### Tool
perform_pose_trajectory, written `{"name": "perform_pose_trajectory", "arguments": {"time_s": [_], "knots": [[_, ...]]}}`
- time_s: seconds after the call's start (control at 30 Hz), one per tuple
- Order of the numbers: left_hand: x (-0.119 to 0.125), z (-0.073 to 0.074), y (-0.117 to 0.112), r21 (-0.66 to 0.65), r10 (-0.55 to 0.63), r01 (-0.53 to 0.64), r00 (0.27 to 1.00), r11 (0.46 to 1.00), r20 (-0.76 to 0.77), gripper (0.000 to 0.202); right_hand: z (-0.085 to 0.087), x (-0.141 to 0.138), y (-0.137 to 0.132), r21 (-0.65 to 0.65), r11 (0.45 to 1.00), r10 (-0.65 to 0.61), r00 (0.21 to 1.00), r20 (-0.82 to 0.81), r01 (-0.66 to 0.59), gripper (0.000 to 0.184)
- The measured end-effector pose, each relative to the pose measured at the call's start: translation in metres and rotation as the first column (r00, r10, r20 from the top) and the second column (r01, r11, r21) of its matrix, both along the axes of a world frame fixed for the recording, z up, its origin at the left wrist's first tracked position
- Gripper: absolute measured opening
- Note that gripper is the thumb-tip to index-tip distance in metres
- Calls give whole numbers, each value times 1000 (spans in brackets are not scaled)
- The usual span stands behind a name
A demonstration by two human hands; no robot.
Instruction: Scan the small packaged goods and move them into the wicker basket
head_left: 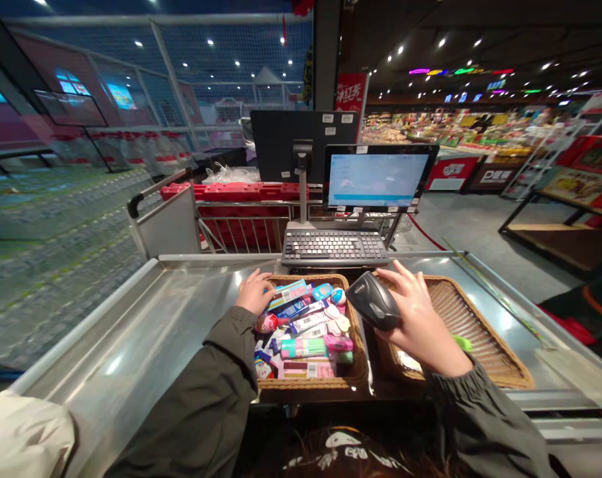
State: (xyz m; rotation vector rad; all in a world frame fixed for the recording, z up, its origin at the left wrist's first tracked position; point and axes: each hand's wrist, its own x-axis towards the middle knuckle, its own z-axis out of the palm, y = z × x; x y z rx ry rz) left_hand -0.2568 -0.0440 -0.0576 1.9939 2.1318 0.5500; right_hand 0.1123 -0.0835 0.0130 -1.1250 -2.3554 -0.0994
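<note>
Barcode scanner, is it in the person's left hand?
No, the black barcode scanner is held in the right hand, above a wicker basket.

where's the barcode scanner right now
In the head view, the black handheld barcode scanner is in the right hand, over the gap between the wicker basket of packaged goods and a second wicker basket.

Left hand (255,293) low and loosely curled, right hand (420,320) arched, fingers (405,279) bent downward, gripping
</note>
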Motion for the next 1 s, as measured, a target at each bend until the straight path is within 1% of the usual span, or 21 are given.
{"name": "perform_pose_trajectory", "arguments": {"time_s": [0.1, 0.23, 0.33, 0.43, 0.53, 0.63, 0.73, 0.8, 0.87, 0.9, 0.97, 1.0], "knots": [[24, -4, 7, 4, -27, 27, 999, 1000, -22, 19, 0, -4, -3, -7, 1000, -21, 1000, -1, 21, 41], [43, -12, 34, 26, -36, 38, 996, 999, -78, 22, -1, -7, -6, -4, 999, -49, 999, 9, 49, 45], [49, -16, 57, 41, -100, 106, 987, 994, -124, 21, -3, -7, -9, -7, 997, -72, 997, 16, 72, 47], [51, -20, 75, 60, -175, 188, 969, 980, -176, 21, -4, -6, -12, -5, 996, -94, 995, 8, 95, 47], [51, -24, 83, 79, -197, 218, 956, 973, -216, 25, -5, -2, -14, -11, 992, -127, 992, 11, 128, 50], [54, -23, 85, 74, -217, 240, 946, 968, -239, 22, -5, 3, -17, -14, 987, -160, 987, 13, 160, 48], [61, -17, 81, 36, -271, 293, 921, 956, -280, 20, -5, 9, -18, -17, 982, -186, 983, 10, 186, 45], [67, -8, 76, -13, -315, 328, 892, 944, -325, 19, -5, 14, -19, -26, 982, -188, 982, 22, 189, 45], [73, 5, 67, -42, -344, 353, 869, 935, -356, 19, -4, 22, -21, -37, 980, -195, 980, 30, 196, 45], [77, 13, 62, -36, -353, 365, 863, 930, -362, 20, -4, 27, -21, -40, 977, -207, 978, 27, 208, 45], [87, 30, 51, 15, -390, 423, 849, 906, -357, 25, -2, 40, -23, -41, 968, -246, 969, 10, 246, 45], [95, 39, 46, 41, -421, 463, 837, 885, -350, 27, -1, 48, -23, -42, 962, -269, 963, 3, 268, 45]]}}
